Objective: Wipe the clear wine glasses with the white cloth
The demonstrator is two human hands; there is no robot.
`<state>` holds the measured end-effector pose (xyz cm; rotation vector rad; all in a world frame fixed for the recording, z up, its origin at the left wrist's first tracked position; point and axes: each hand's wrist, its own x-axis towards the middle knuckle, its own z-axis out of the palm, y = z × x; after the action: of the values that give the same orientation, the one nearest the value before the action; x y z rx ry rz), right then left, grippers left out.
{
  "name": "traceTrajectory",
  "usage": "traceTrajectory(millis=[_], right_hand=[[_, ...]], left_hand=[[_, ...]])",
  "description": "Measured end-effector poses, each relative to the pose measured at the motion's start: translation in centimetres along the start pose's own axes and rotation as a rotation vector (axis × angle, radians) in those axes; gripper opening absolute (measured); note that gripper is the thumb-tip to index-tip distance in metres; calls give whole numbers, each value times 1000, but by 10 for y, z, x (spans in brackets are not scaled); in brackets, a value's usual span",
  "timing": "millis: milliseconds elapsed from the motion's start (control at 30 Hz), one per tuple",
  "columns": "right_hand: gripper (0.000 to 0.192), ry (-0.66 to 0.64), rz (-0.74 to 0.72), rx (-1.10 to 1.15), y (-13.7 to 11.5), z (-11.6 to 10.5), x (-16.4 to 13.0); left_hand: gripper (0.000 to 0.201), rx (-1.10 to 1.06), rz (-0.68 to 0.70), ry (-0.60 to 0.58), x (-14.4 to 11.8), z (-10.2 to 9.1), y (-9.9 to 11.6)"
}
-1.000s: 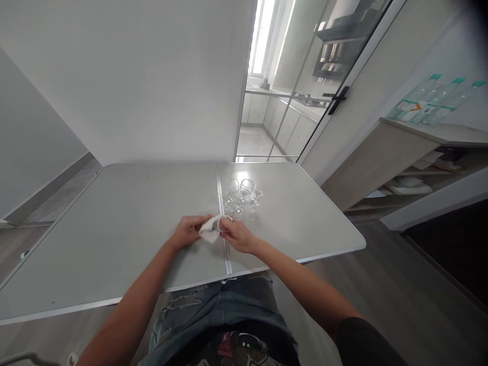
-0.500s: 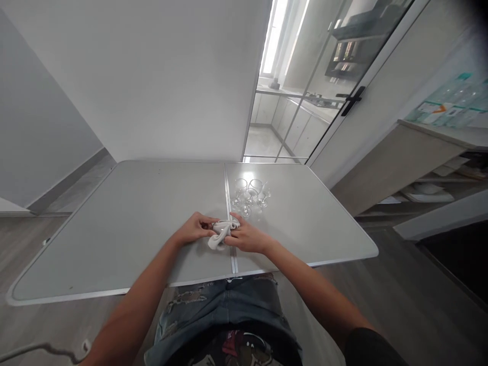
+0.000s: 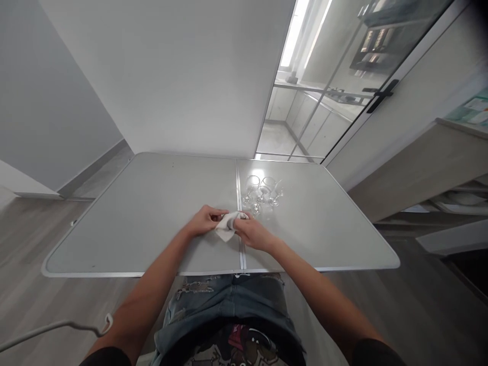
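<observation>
The bench has bare surface to the left and right of the hands, its near edge just before the person. Left hand and right hand each close a grip on the cloth at the centre seam. Glasses stand just beyond.

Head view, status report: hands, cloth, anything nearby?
Left hand and right hand both gripping the white cloth over the table. Stemmed glasses clustered just beyond, apart from the hands. Nothing between.

Glasses on table, behind cloth
</observation>
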<state>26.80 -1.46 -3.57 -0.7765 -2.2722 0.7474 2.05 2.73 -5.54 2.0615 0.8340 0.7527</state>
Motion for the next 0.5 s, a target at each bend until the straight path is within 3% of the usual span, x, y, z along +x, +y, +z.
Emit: traceTrajectory(millis=[67,133,267,367,433,500], right_hand=[[16,-140,-163,-139,6,-4,-7],[21,-154,-187,-173,9,-5,-10],[6,144,130,124,3,2,-1],[17,344,359,411,-8,7,10],[19,333,343,390,-12,5,13],[15,202,200,196,-11,0,10]], left_hand=[[58,-74,-9,-55,-1,-1,1],[59,-50,41,-16,0,3,1],[51,284,227,275,5,13,-5],[50,473,289,339,6,14,-8],[49,427,257,315,5,11,-7],[48,269,177,236,3,7,-5]])
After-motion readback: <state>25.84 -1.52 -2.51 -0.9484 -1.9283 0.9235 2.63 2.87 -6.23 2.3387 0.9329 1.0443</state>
